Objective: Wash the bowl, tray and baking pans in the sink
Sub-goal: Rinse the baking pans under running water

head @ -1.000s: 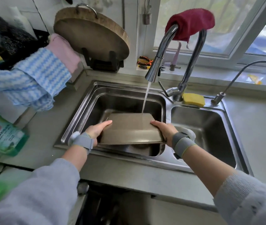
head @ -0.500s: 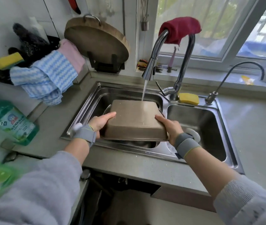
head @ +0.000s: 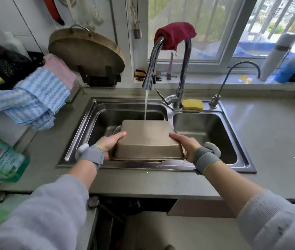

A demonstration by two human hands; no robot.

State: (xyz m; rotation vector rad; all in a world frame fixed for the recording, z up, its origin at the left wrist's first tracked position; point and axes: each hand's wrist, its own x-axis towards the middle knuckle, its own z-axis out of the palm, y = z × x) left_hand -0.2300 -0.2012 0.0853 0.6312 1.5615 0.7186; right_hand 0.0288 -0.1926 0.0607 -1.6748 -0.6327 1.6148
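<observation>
A brown rectangular baking pan (head: 145, 139) is held upside down over the left basin of the steel sink (head: 81, 134). My left hand (head: 109, 142) grips its left side and my right hand (head: 185, 144) grips its right side. Water from the tall faucet (head: 149, 82) falls in a stream onto the far edge of the pan's bottom. Under the pan the rim of another metal dish (head: 115, 129) shows in the basin; the rest of it is hidden.
A yellow sponge (head: 192, 104) lies by the faucet base, beside a small second tap (head: 215, 101). A red cloth (head: 175, 35) hangs on the faucet. Striped cloths (head: 33, 101) and a round wooden board (head: 87, 51) stand left; a green detergent bottle (head: 0, 157) lies at the far left.
The pan has been tipped so its bottom faces me more, and the stream now hits its far edge. Both hands keep their hold on its sides.
</observation>
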